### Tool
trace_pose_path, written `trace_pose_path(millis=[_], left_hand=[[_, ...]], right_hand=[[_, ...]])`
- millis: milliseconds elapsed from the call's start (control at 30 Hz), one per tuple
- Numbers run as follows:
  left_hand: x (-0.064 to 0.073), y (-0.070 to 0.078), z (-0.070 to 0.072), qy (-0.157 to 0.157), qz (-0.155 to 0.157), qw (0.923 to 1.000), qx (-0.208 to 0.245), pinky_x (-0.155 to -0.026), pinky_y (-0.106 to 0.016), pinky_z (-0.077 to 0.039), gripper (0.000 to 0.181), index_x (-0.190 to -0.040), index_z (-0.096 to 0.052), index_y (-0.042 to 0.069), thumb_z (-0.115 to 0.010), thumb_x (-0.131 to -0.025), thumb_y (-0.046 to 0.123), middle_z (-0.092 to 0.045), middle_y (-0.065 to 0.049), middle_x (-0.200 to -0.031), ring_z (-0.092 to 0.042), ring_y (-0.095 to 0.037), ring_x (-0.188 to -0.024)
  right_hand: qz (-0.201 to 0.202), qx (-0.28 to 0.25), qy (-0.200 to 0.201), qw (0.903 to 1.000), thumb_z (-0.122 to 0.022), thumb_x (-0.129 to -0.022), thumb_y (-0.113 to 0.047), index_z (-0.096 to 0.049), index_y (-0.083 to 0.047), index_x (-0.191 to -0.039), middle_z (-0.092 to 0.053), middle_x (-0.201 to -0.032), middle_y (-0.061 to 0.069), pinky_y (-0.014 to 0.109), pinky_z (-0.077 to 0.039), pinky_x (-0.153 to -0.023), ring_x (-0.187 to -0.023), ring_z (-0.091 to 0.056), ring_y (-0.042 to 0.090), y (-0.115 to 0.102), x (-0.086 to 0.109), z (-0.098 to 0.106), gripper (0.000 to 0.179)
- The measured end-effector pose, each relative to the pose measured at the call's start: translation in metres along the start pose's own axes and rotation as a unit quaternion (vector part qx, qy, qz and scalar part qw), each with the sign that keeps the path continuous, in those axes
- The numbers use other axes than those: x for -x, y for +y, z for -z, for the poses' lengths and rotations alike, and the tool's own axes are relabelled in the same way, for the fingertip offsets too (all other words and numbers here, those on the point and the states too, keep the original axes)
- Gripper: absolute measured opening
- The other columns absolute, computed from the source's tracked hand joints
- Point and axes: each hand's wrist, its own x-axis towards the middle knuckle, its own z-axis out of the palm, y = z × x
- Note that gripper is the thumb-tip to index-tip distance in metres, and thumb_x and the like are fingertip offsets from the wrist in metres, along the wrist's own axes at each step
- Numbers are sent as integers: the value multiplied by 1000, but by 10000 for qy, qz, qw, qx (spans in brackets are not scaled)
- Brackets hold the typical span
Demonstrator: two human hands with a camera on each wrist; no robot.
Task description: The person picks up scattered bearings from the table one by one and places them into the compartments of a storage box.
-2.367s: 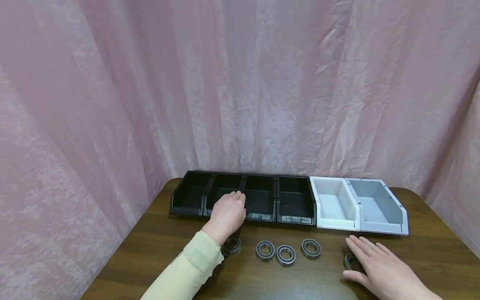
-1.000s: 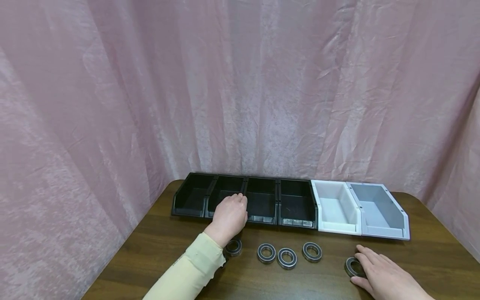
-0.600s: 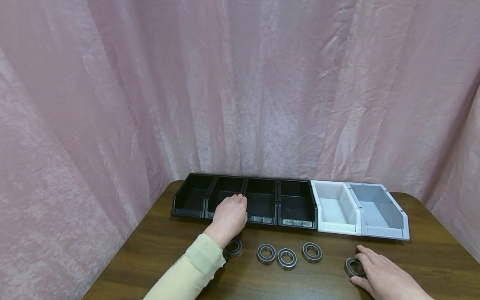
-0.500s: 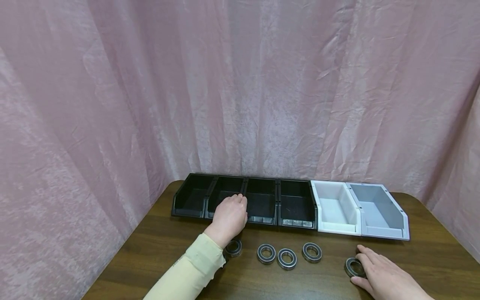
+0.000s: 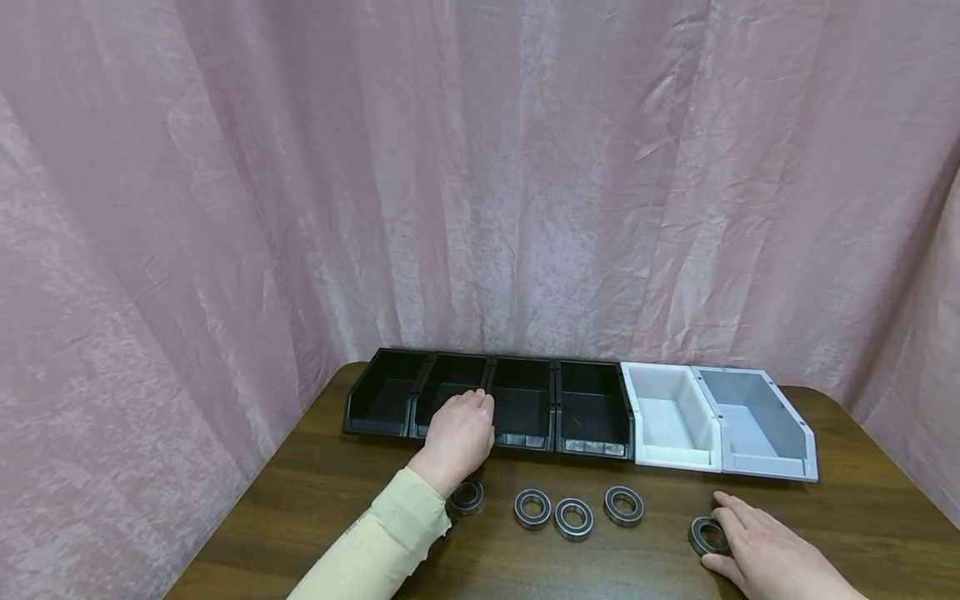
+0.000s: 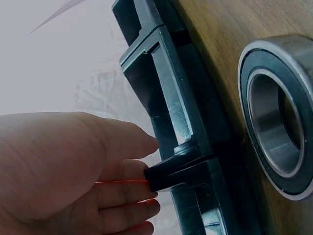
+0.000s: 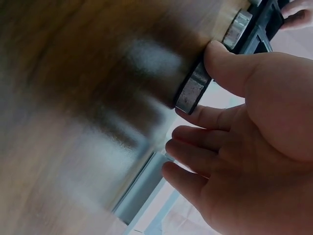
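Note:
My right hand point(image 5: 772, 543) pinches a bearing point(image 5: 707, 535) on the table, the thumb at one side of its rim and the index finger at the other. In the right wrist view the bearing point(image 7: 193, 90) shows edge-on between them, the other fingers loosely extended. My left hand point(image 5: 459, 429) reaches over the front of the black bins point(image 5: 517, 440), around the second and third. In the left wrist view its thumb and straight fingers lie right at the front end of a divider point(image 6: 171, 171). A nearby bearing point(image 5: 467, 497) is partly covered by the left wrist.
Three more bearings, a left one point(image 5: 532, 508), a middle one point(image 5: 574, 519) and a right one point(image 5: 624, 506), lie on the wooden table point(image 5: 637, 567). A white bin point(image 5: 677, 458) and a grey bin point(image 5: 772, 467) continue the row rightward. A pink curtain point(image 5: 480, 167) hangs behind.
My right hand has drawn back from over the bearing and now grips it at its right side. My left hand has stayed at the bins. The view has tilted slightly.

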Motion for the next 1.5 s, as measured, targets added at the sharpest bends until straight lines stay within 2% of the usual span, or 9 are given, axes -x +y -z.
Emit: trace_pose_path(millis=[367, 600, 767, 1000, 1100, 1133, 1300, 1467, 1500], left_hand=[[0, -1, -2, 9, 16, 10000, -32, -113, -42, -55, 44, -133, -75, -1, -85, -98, 25, -74, -17, -139, -72, -30, -128], [-1, 0, 1, -43, 21, 10000, -17, -113, -42, -55, 44, -133, -75, -1, -85, -98, 25, -74, -17, -139, -72, -30, -128], [-1, 0, 0, -69, 24, 10000, 12, -114, -43, -54, 44, -133, -75, 0, -84, -99, 25, -74, -17, -140, -71, -30, -129], [0, -1, -3, 204, -107, 9997, -58, -111, -43, -57, 40, -129, -76, -2, -84, -97, 22, -76, -17, -134, -73, -30, -126], [1, -1, -3, 244, -120, 9996, -79, -110, -42, -57, 39, -128, -76, -2, -83, -97, 22, -76, -17, -134, -73, -30, -125], [1, -1, -3, 241, -114, 9996, -84, -110, -42, -57, 39, -128, -76, -2, -83, -97, 22, -76, -17, -134, -73, -29, -125], [1, -1, -4, 163, -76, 9998, -60, -111, -42, -56, 39, -129, -76, -2, -83, -98, 22, -76, -17, -135, -72, -29, -126], [1, -1, -4, 198, -102, 9997, -71, -111, -42, -57, 38, -128, -76, -2, -82, -99, 21, -76, -17, -134, -73, -29, -125], [2, -1, -3, 210, -105, 9997, -77, -111, -42, -57, 37, -128, -76, -2, -81, -99, 21, -76, -17, -134, -73, -29, -125]], right_hand=[[133, 142, 211, 9996, -89, -94, -40, -68, -1, -120, -67, -138, 26, 59, -56, -105, -130, -66, 47, -2, 0, 2, 51], [233, 134, 588, 9979, -91, -91, -34, -68, -2, -116, -68, -137, 27, 59, -57, -104, -129, -67, 48, -2, 1, 4, 47], [129, 136, 571, 9982, -91, -91, -35, -69, -1, -116, -67, -139, 28, 60, -55, -105, -131, -65, 49, 0, 1, 8, 48], [-68, 42, 575, 9983, -90, -93, -35, -68, 0, -121, -65, -142, 31, 61, -53, -108, -134, -62, 50, 3, 0, 13, 50], [71, 119, 861, 9962, -93, -89, -32, -67, -4, -115, -66, -140, 30, 60, -53, -106, -131, -64, 48, 6, 0, 13, 46], [121, 139, 992, 9949, -94, -88, -31, -67, -5, -114, -66, -140, 28, 53, -51, -113, -131, -65, 47, 6, 1, 13, 45], [425, 325, 1580, 9860, -94, -83, -34, -67, -4, -113, -69, -132, 22, 42, -48, -111, -124, -68, 43, 10, 0, 15, 50], [478, 507, 1673, 9834, -91, -85, -40, -68, 7, -114, -70, -126, 30, 57, -55, -103, -120, -69, 48, 10, -4, 28, 59], [490, 533, 1698, 9828, -88, -89, -45, -68, 8, -113, -69, -126, 31, 62, -56, -99, -120, -69, 49, 10, -5, 30, 61]])
